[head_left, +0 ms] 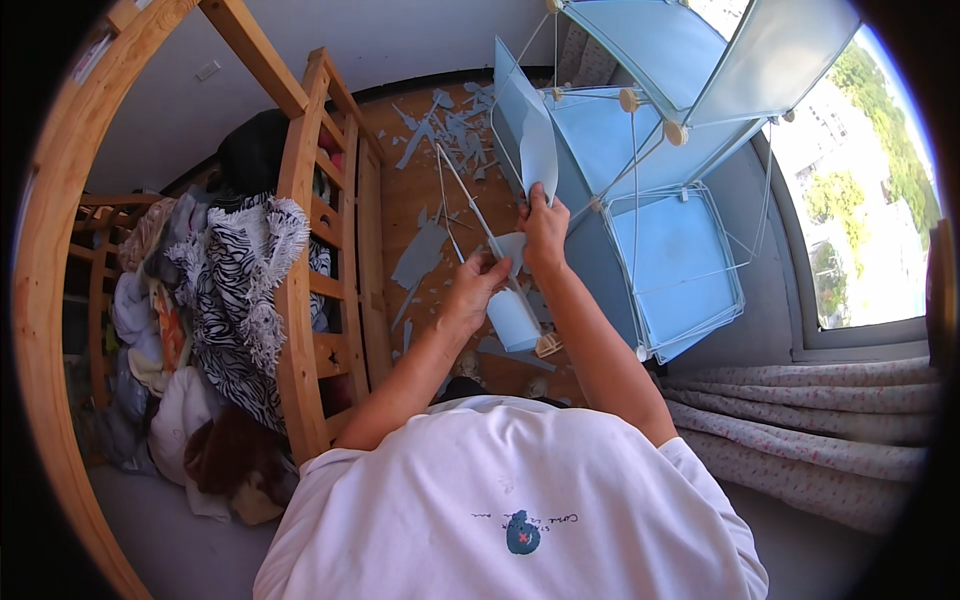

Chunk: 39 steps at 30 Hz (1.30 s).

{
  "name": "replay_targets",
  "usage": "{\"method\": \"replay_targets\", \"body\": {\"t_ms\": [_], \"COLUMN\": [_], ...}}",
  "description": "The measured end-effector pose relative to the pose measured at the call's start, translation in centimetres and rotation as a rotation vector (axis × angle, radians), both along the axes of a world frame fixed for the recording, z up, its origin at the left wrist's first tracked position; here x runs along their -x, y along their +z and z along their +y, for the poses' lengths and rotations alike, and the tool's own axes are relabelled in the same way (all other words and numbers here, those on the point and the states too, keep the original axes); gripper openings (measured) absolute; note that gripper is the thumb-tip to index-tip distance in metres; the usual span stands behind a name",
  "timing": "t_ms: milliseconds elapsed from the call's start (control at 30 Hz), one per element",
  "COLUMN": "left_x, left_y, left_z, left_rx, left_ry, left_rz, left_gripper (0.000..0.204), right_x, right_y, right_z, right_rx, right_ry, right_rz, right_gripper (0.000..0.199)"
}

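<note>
My left hand (pixel 478 285) grips a thin white wire frame (pixel 466 195) that still carries a light-blue plastic sheet (pixel 513 322) at its near end. A cream round connector (pixel 548 346) sits by that end. Close by on the right, my right hand (pixel 545 230) pinches a pale, curling piece of plastic sheet (pixel 539 150) that stands up from the fingers. Part of the sheet bends between both hands. Whether the piece in my right hand is joined to the sheet on the frame, I cannot tell.
Torn plastic scraps (pixel 465 130) litter the wooden floor (pixel 400 190). At right stands a blue-panelled wire storage rack (pixel 640 150) with round connectors, beside a window (pixel 860 200) and a patterned curtain (pixel 800 410). A wooden bed frame (pixel 300 250) and piled clothes (pixel 225 280) are at left.
</note>
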<state>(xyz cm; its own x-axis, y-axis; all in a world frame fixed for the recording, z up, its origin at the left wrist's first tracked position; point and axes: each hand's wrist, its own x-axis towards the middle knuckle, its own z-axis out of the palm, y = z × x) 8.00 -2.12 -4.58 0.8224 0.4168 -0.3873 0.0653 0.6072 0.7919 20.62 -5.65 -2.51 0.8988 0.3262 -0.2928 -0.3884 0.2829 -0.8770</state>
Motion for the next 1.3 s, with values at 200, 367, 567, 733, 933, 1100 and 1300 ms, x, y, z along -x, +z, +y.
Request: {"method": "replay_targets", "body": {"t_ms": [200,367,567,733,933,1100,1300], "left_x": [-0.2,-0.5,-0.6,-0.6,-0.6,0.0,0.8], "left_y": [0.1,0.7,1.0,1.1,0.2,0.5,0.7], "left_z": [-0.6,-1.1,-0.6,-1.4,-1.1,-0.6,1.9], "left_rx": [-0.206,-0.362,-0.412,-0.497,-0.453,-0.384,0.053], "left_ry": [0.051,0.062,0.012,0.070,0.169,0.176,0.088], "left_rz": [0.113,0.218,0.270,0.218,0.175,0.175,-0.011], "left_gripper": [0.023,0.023,0.025,0.028,0.030,0.029,0.018], "right_x": [0.1,-0.4,0.1,-0.2,-0.5,-0.3,-0.8], "right_y": [-0.8,-1.4,0.2,-0.4,-0.9,-1.1,-1.0], "right_z": [0.2,0.5,1.0,1.3,2.7,3.6,3.6], "right_rx": [0.226,0.512,0.602,0.643,0.669,0.716,0.450], "right_ry": [-0.001,-0.056,-0.066,-0.047,-0.008,0.047,0.180], "right_rz": [-0.281,-0.643,-0.815,-0.854,-0.900,-0.904,-0.477], "right_gripper": [0.030,0.028,0.026,0.025,0.021,0.020,0.028]}}
